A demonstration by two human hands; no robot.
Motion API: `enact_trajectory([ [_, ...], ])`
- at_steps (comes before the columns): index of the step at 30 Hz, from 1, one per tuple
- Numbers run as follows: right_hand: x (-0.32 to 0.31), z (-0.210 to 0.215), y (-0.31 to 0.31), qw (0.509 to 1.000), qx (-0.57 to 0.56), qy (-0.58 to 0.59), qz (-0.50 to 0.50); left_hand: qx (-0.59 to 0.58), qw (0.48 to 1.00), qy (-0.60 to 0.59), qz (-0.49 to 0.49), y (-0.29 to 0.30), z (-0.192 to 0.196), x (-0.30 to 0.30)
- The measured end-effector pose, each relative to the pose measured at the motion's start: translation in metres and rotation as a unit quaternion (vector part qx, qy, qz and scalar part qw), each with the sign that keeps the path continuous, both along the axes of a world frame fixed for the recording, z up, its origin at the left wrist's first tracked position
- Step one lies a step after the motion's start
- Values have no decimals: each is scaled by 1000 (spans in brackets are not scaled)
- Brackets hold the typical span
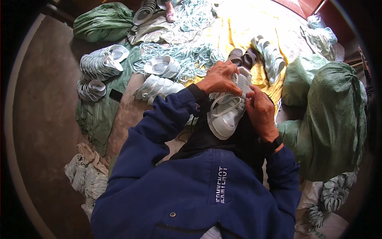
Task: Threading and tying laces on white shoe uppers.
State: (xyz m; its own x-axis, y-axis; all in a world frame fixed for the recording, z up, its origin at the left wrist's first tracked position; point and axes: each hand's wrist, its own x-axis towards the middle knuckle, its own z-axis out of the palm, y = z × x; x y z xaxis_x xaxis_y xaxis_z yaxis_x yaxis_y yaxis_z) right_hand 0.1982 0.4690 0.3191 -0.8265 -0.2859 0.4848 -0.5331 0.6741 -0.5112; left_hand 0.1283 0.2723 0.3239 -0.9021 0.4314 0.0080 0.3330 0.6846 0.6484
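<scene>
A pale grey-white mesh sneaker (227, 118) rests over my dark-trousered lap, its toe pointing toward me. My left hand (221, 79) is closed around its upper part from the left, with the thumb lying across the lacing area. A loop of white shoelace (217, 107) hangs loose over the front of the shoe. At the shoe's right edge, my right hand (261, 111) has its thumb and forefinger brought together in a pinch. What sits between those fingertips is too small to make out.
Stacked pale shoe uppers (101, 61) stand at left, more (157, 87) just beyond my left forearm. Light-blue laces (179, 55) lie heaped ahead. Dark slippers (242, 57) sit on yellow cloth. Green sacks (334, 119) bulk at right; a phone (115, 95) lies at left.
</scene>
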Motion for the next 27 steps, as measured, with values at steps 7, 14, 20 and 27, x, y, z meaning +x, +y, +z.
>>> enact_trajectory([
  [7,-13,6,6,986,148,31,76,56,998,-13,-3,-5,-3,-1],
  [14,-9,21,108,979,195,-3,-59,51,999,-10,10,-7,-8,-4],
  [20,38,0,146,960,193,-170,-112,75,997,1,6,-6,-7,-4],
  [27,-3,-8,38,990,129,44,30,100,994,-31,-4,-6,-3,-11],
])
